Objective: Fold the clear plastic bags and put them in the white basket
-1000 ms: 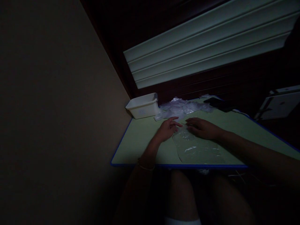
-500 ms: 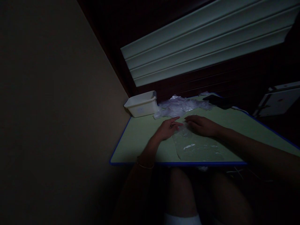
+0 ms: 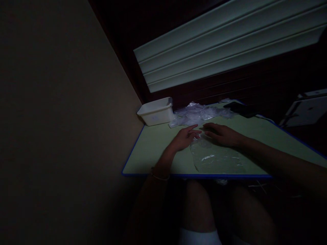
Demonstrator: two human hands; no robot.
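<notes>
A clear plastic bag (image 3: 214, 160) lies flat on the pale green tabletop (image 3: 158, 153), close to its blue front edge. At the bag's far end, my left hand (image 3: 185, 139) pinches a bit of the film between thumb and a finger, with the index finger stretched out. My right hand (image 3: 223, 135) hovers over the bag's far right part, thumb and fingers apart, its fingertips close to those of my left hand. Dim light makes fine contact at the fingertips hard to see.
Behind my hands lies a heap of crumpled clear plastic bags (image 3: 196, 114). A white plastic bin (image 3: 157, 114) stands at the back left corner by the wall (image 3: 76, 119). A dark flat object (image 3: 241, 109) rests at the back right. A slatted panel (image 3: 217, 47) rises behind.
The view has shifted slightly. My right hand's thumb and fingers have spread a little wider apart. The bag stays nearly in place.
</notes>
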